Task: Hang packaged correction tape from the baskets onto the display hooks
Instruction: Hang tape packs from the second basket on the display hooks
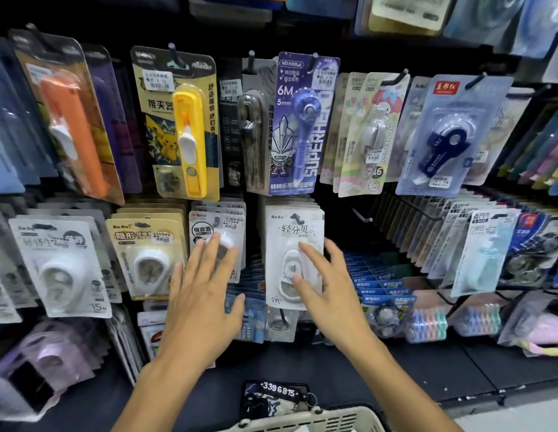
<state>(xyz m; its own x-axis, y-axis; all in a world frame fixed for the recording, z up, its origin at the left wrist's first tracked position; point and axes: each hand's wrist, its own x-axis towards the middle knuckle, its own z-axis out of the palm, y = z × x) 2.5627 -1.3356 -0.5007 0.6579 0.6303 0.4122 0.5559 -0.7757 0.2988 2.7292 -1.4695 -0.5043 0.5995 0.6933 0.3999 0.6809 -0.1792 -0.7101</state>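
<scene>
At display wall, left hand [206,294] spread flat on hanging pack [217,241], right hand [326,288] fingers straight against white tape pack [291,257] on hook [294,217], likely squaring rows. Neither holds anything. Basket [305,420] near, below.

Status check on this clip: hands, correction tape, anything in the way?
Left hand open, fingers spread over M&G pack. Right hand open, fingertips on white BoBo pack, already hung. Basket below. Nothing blocking.
</scene>
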